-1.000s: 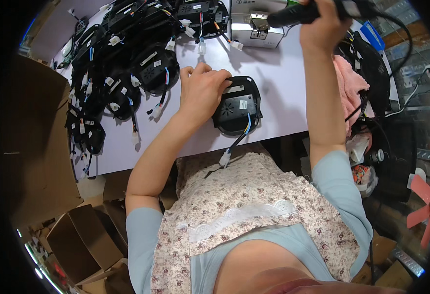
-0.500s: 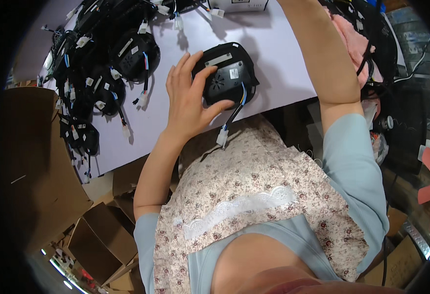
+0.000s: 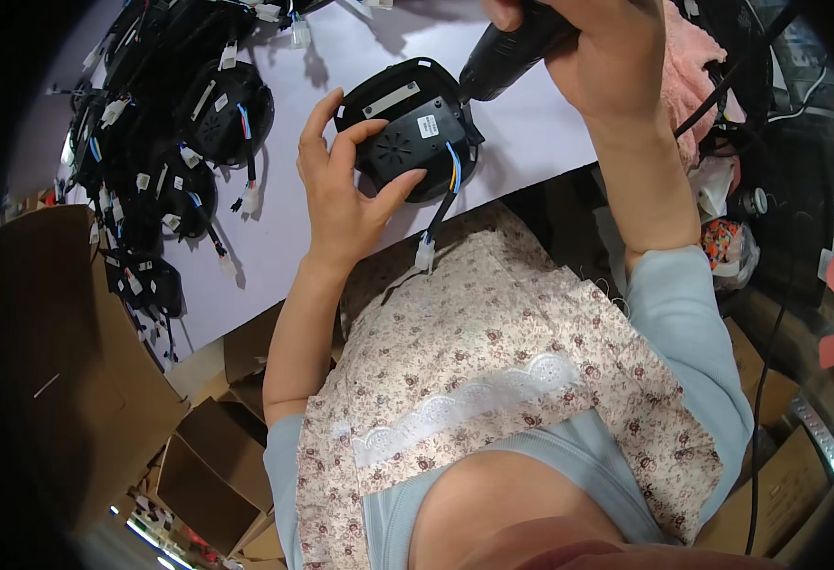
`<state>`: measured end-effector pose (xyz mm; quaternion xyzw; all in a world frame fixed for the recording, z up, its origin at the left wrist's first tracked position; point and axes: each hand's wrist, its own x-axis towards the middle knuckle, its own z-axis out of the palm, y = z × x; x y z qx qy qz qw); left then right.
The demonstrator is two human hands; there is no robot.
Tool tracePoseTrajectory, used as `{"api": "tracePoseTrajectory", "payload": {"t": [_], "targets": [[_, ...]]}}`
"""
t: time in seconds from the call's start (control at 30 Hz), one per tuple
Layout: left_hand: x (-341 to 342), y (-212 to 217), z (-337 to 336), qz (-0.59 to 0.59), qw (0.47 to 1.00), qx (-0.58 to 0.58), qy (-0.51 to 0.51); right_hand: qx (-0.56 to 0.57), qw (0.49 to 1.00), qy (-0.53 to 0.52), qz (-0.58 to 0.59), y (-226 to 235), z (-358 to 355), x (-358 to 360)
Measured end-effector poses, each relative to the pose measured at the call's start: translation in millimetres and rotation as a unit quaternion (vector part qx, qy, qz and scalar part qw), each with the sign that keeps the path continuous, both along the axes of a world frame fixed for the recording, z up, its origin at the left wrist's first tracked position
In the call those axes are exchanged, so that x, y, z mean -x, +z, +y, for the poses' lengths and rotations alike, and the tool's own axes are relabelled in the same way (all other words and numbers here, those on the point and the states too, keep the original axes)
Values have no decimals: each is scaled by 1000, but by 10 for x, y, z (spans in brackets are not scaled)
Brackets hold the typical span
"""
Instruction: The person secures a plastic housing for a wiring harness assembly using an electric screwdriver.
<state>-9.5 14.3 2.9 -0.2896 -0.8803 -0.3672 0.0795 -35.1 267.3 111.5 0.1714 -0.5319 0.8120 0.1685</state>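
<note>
- Progress, my read: mid-step on one black housing (image 3: pixel 415 141). Inner cover (image 3: pixel 400 144) looks seated, white label (image 3: pixel 428 125) and pale strip (image 3: pixel 391 101) are on, wire lead (image 3: pixel 442 211) comes out the lower right.
- Left on this one: judging by the black handheld tool (image 3: pixel 512 55) at the housing's upper-right rim, work there isn't finished. Tip is small and dark, so can't call touching vs just above.
- More dark units (image 3: pixel 225 119) with leads sit crowded on the left of the table (image 3: pixel 531 142), apart from both hands.
- Left hand (image 3: pixel 345 195): half-open C over the housing's left side, middle finger at the upper-left edge, index and thumb over the cover. It has the housing held by that side.
- Right hand (image 3: pixel 616 66): wrapped round the tool, partly cut off by the frame top.
- Housing position: near the table's front edge, mostly right of the left hand's fingers, below-left of the tool. White connector (image 3: pixel 424 254) hangs over the floral apron (image 3: pixel 455 351).
</note>
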Motion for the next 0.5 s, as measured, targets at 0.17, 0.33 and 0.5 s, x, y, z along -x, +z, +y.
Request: {"api": "tracePoseTrajectory", "payload": {"t": [0.17, 0.33, 0.5], "targets": [[17, -24, 19, -18, 1000, -16, -1, -55, 998, -13, -29, 10, -50, -53], [9, -22, 27, -23, 1000, -16, 4, -49, 998, -21, -26, -41, -72, -72], [17, -33, 34, -16, 1000, -10, 6, -38, 998, -36, -31, -22, -76, -79]]}}
